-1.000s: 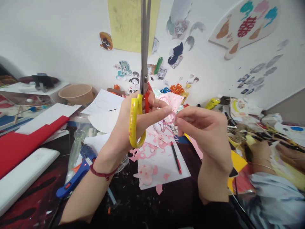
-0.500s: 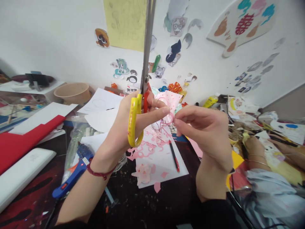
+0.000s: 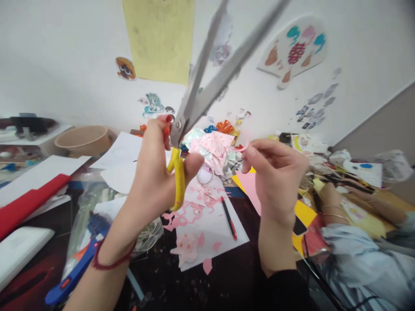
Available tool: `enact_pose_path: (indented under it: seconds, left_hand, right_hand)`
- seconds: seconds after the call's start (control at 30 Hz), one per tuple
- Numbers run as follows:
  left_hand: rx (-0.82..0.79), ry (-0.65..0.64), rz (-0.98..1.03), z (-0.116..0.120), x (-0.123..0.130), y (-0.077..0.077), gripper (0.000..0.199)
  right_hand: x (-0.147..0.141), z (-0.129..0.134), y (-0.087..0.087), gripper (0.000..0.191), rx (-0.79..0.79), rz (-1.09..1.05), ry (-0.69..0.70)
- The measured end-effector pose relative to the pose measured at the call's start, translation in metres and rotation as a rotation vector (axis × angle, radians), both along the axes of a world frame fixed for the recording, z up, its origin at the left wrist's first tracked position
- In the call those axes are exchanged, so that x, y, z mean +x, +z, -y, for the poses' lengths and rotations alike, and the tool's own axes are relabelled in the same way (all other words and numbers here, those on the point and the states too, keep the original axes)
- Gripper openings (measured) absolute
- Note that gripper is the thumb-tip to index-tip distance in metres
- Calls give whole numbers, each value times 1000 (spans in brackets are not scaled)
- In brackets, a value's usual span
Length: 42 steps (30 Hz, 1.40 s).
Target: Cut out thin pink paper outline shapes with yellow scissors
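Note:
My left hand (image 3: pixel 155 168) is closed round the handles of a pair of scissors (image 3: pixel 194 99), one handle yellow and one red. The blades point up and stand apart. My right hand (image 3: pixel 275 168) pinches a thin curved strip of pink paper (image 3: pixel 243 147) between thumb and fingertips. A gap lies between the strip and the scissors. Below the hands, pink paper scraps (image 3: pixel 191 207) are spread over a white sheet (image 3: pixel 220 233), with a pink flower-like cut-out (image 3: pixel 186 248) near its lower edge. A roll of tape (image 3: pixel 205 173) stands behind the scraps.
A black and red pen (image 3: pixel 229 218) lies on the white sheet. At the left are a blue glue gun (image 3: pixel 76 268), a white box-shaped object (image 3: pixel 22 252) and a red strip (image 3: pixel 32 198). A co-worker's arm (image 3: pixel 333 203) is at the right, near yellow paper (image 3: pixel 304 216).
My hands have moved apart. The scissors, closed and upright before, now have their blades spread and tilt right. The pink strip has left my left hand's fingers and stays in my right. The view has shifted.

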<state>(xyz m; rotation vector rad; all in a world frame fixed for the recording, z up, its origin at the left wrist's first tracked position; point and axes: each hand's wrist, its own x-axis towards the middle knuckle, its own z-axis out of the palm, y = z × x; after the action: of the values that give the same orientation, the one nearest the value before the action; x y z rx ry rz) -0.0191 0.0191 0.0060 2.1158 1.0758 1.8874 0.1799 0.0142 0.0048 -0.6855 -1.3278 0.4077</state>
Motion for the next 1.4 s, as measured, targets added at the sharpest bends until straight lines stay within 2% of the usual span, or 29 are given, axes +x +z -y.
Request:
enact_pose_path:
  seconds: [0.03,0.07,0.13,0.23,0.37,0.53,0.73,0.83,1.07,1.2,1.3,1.4]
  left_hand:
    - [3,25,-113,2,-1,1,48]
    - [-11,42,-201,6,-2,1,47]
    - [-162,18,-429,15,0,1,31]
    - [-212,11,-539,25,6,-2,31]
    - [-296,57,-546,25,14,-4,30]
    - [-392,39,-546,25,14,-1,28]
    - [-339,27,-528,27,11,-1,30]
    - [-300,3,-537,28,11,-2,30]
    - [-313,33,-537,27,12,-3,30]
    - [-338,31,-525,26,12,-1,31]
    - [-402,19,-515,27,13,2,32]
    - [-444,0,-498,28,14,5,36]
  right_hand:
    - [0,-1,1,9,47,-56,-46]
    - [1,-2,1,9,73,-104,-92]
    - [1,-3,2,6,92,-189,-179]
    - [4,-1,2,3,102,-265,-288]
    - [6,3,1,11,139,-310,-342]
    - [6,4,0,8,180,-332,-347]
    - [3,3,3,4,236,-373,-348]
    - [2,3,4,5,216,-323,-374]
    - [2,5,1,4,220,-341,-368]
    - [1,9,-1,5,181,-268,-386]
    - [-2,13,-1,5,176,-203,-361]
    - [-7,19,1,5,158,-153,-271]
